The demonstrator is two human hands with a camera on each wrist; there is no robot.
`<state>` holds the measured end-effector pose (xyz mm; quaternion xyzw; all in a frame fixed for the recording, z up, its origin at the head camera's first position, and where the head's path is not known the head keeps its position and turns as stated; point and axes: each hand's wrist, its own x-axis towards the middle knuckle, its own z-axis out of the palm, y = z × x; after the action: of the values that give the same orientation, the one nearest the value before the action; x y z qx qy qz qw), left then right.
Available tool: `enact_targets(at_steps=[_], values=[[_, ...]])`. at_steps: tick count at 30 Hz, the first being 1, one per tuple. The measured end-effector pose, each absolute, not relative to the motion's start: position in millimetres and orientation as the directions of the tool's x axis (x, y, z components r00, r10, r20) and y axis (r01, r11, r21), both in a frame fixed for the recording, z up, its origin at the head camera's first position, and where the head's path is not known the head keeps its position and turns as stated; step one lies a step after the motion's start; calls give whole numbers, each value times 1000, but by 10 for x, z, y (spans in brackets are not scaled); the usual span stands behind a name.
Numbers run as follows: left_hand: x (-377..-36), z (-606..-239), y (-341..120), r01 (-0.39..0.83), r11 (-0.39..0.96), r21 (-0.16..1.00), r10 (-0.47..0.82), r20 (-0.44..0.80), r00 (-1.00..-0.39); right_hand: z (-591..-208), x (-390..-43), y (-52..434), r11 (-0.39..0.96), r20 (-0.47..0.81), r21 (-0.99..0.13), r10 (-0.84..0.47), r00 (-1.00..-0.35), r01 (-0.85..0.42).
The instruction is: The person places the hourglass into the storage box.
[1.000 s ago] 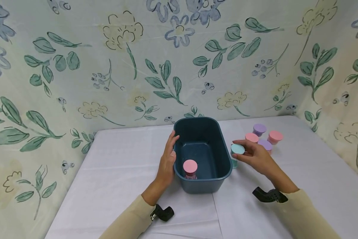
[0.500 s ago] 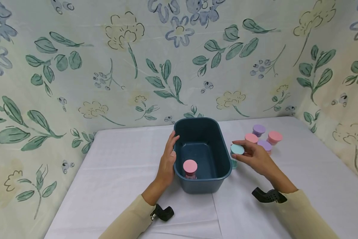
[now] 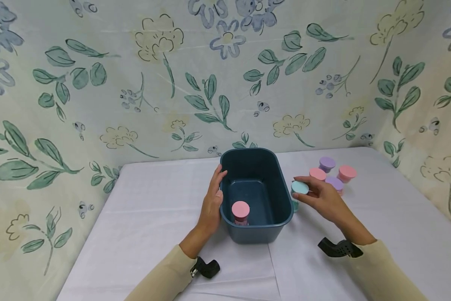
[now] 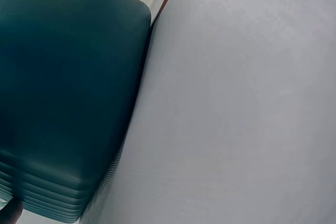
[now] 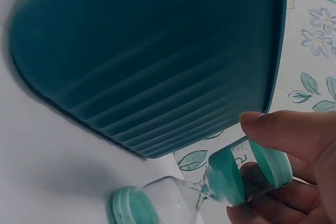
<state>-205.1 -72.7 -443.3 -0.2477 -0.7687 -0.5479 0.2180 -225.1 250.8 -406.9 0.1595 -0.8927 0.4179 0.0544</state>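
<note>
A dark blue-teal plastic bin (image 3: pixel 255 235) stands mid-table. My left hand (image 3: pixel 209 209) lies along its left wall, fingers extended with the tips at the rim; in the left wrist view that wall (image 4: pixel 63 87) hides most of the hand. To the right of the bin, my right hand (image 3: pixel 325 200) grips the upper end of a teal sand timer (image 3: pixel 300 187) between thumb and fingers. The right wrist view shows the timer's clear waist, teal sand (image 5: pixel 224 174) in the upper bulb and its lower cap (image 5: pixel 123 205) by the cloth. Inside the bin stands a pink sand timer (image 3: pixel 240 210).
Behind my right hand is a group of timers: a purple one (image 3: pixel 327 163), a pink one (image 3: pixel 347 172), another pink one (image 3: pixel 317 173) and another purple one (image 3: pixel 334 182). White cloth (image 3: pixel 154 209) covers the table. A floral curtain (image 3: pixel 225 75) rises behind it.
Both hands, the bin and the timers keep their places. Only a very slight shift of the whole head view shows.
</note>
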Motion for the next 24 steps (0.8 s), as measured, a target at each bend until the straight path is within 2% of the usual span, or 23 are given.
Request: enact_targets(at_steps=[12,24], values=[[-2112,-4441,-724,620,291,729,139,609,-781,-3936,-2239,2478,621,245,-704,-244,-938,-345],[-2142,-4391,-687,595,306,743,127,587,-799,-3754,-2236,2530,588,343,-692,-243,-907,-419]])
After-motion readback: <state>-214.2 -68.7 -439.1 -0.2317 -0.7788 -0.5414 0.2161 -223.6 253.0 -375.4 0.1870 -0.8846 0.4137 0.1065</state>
